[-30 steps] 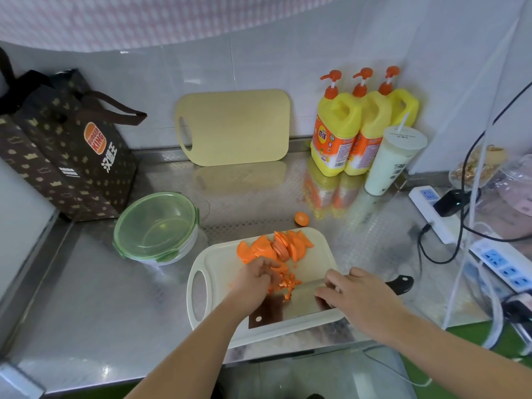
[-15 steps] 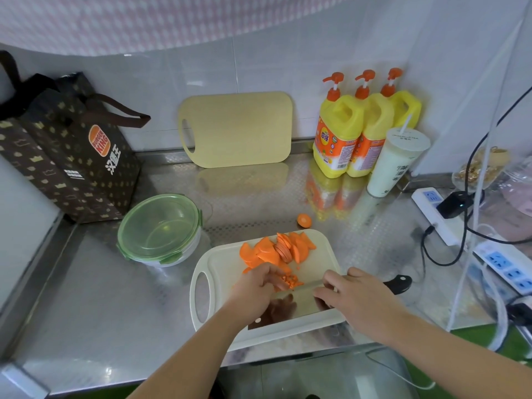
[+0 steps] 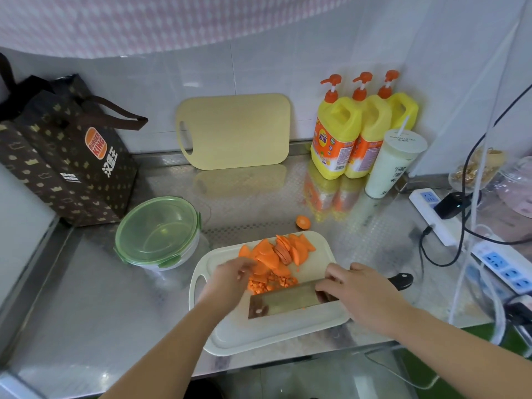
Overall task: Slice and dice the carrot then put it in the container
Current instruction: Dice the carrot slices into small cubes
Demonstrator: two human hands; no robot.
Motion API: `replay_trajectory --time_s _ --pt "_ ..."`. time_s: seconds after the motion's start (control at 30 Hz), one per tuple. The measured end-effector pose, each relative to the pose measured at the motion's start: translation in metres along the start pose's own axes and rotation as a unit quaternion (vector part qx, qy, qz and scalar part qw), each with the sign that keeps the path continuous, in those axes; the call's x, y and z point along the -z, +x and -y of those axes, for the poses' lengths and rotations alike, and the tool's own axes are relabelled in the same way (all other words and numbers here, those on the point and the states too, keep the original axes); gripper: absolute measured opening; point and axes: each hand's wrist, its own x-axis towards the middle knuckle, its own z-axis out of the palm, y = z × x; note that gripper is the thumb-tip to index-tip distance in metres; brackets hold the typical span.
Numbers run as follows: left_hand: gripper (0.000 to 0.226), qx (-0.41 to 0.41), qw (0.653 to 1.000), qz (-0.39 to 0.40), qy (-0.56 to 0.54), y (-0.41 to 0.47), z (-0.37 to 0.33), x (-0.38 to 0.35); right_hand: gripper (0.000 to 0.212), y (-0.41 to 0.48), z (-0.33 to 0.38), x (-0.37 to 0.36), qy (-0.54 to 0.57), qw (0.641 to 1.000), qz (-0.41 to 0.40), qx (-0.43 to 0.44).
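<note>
Orange carrot slices [image 3: 276,251] lie heaped at the far side of the white cutting board [image 3: 288,326]. A small pile of diced carrot [image 3: 267,283] sits just in front of them. My right hand [image 3: 362,295] grips the cleaver [image 3: 283,302], whose wide blade rests on the board right by the dice. My left hand [image 3: 230,277], blurred, hovers at the left of the dice with fingers spread and nothing in it. The round container [image 3: 157,233] with its green lid on stands left of the board.
A carrot end [image 3: 302,221] lies on the steel counter behind the board. At the back stand a beige cutting board [image 3: 236,131], three yellow soap bottles [image 3: 357,133] and a white cup [image 3: 394,165]. A brown paper bag [image 3: 63,151] is left; power strips [image 3: 466,234] and cables are right.
My left hand has slid left off the carrot slices and opened. The cleaver has shifted slightly, its blade now lying against the diced pile, which is uncovered.
</note>
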Motion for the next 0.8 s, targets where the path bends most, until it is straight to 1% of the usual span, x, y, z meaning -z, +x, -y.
replay_trajectory --time_s 0.03,0.07,0.1,0.2,0.27,0.3,0.33,0.4,0.47,0.6,0.7,0.77,0.8 --pt "0.023 0.019 0.999 -0.027 -0.007 0.005 0.005 0.008 0.051 0.0 -0.004 -0.002 0.018 1.0 0.008 -0.013" --pt "0.02 0.034 0.998 -0.043 -0.007 0.01 0.011 0.014 0.042 0.0 -0.01 -0.003 0.035 0.999 0.011 -0.035" --pt "0.018 0.045 0.998 -0.048 -0.001 0.015 0.016 0.019 0.036 0.0 -0.015 -0.005 0.074 0.995 0.015 -0.059" --pt "0.014 0.062 0.997 -0.023 0.032 0.024 0.024 0.023 0.033 0.006 -0.019 -0.008 0.209 0.967 -0.032 -0.14" --pt "0.009 0.055 0.998 0.004 0.041 0.027 0.022 0.019 0.031 0.014 -0.018 -0.009 0.269 0.943 -0.062 -0.184" --pt "0.01 0.044 0.998 0.023 0.044 0.028 0.02 0.016 0.03 0.018 -0.016 -0.008 0.291 0.933 -0.07 -0.198" --pt "0.013 0.035 0.997 0.043 0.045 0.028 0.017 0.012 0.029 0.022 -0.015 -0.007 0.305 0.927 -0.079 -0.205" --pt "0.01 0.022 0.996 0.083 0.041 0.027 0.012 0.006 0.029 0.03 -0.013 -0.005 0.318 0.919 -0.091 -0.215" --pt "0.01 0.0 0.993 0.104 0.049 0.026 0.009 0.001 0.028 0.036 -0.012 -0.007 0.319 0.917 -0.096 -0.219" --pt "0.013 -0.025 0.992 0.108 0.065 0.028 0.009 -0.001 0.028 0.045 -0.012 -0.009 0.326 0.914 -0.101 -0.218" --pt "0.021 -0.029 0.991 0.121 0.055 0.029 0.012 -0.002 0.027 0.049 -0.011 -0.007 0.333 0.912 -0.101 -0.216" --pt "0.012 -0.025 0.991 0.126 0.044 0.029 0.012 -0.001 0.027 0.052 -0.011 -0.006 0.335 0.911 -0.101 -0.217" --pt "0.008 -0.016 0.993 0.117 0.032 0.029 0.012 0.001 0.027 0.053 -0.011 -0.005 0.339 0.91 -0.101 -0.216"
